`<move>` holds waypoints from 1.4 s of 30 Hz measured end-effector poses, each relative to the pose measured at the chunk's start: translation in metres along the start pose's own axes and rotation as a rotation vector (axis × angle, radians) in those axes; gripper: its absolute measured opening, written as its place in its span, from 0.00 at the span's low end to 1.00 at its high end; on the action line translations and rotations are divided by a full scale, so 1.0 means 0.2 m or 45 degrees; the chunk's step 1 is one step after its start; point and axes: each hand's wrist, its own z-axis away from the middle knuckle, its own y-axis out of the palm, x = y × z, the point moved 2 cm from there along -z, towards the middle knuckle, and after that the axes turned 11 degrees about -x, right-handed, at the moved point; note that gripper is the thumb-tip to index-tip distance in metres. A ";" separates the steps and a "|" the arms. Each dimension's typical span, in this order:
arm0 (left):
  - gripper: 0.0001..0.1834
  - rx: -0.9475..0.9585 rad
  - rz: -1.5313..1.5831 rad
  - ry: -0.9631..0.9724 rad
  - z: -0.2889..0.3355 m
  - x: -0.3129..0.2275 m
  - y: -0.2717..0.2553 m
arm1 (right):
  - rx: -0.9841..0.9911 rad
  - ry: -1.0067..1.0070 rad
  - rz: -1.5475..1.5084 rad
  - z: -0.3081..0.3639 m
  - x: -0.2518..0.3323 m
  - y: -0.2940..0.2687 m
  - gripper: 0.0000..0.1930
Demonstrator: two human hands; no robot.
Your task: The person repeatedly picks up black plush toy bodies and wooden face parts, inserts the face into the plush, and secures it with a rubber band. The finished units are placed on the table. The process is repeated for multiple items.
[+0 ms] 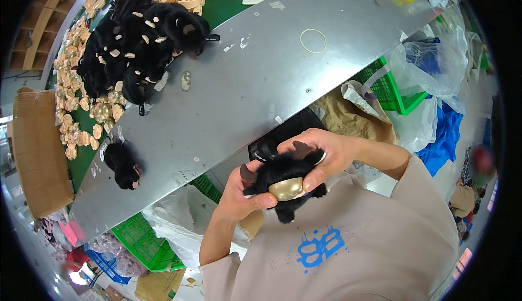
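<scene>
Both of my hands hold a small black plush toy (278,173) in front of my chest, just off the table's near edge. A shiny gold dome-shaped piece (287,189) sits at its face, and two brown ears stick up from the fur. My left hand (237,193) grips the toy's left side, thumb against the dome's lower left edge. Around the other side is my right hand (333,151), its thumb pressing at the dome's right edge. A black loop tag (265,151) shows behind the toy. The fingers behind the plush are mostly hidden.
A grey metal table (239,94) carries a heap of black plush toys (130,51), a single plush toy (123,165) and a rubber band (313,41). Beige plastic parts (70,89) lie beyond on green. Green crates (144,241) and a cardboard box (38,154) stand around.
</scene>
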 end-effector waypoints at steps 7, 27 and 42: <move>0.19 -0.152 -0.447 0.443 -0.06 -0.05 0.09 | 0.028 0.019 -0.002 0.00 -0.01 -0.04 0.20; 0.21 -0.043 -0.280 1.146 -0.01 -0.08 0.18 | -0.001 -0.706 0.470 0.06 0.10 0.20 0.16; 0.10 -0.207 -0.651 1.313 0.03 -0.10 0.17 | -0.202 -1.041 0.484 0.03 0.00 0.27 0.22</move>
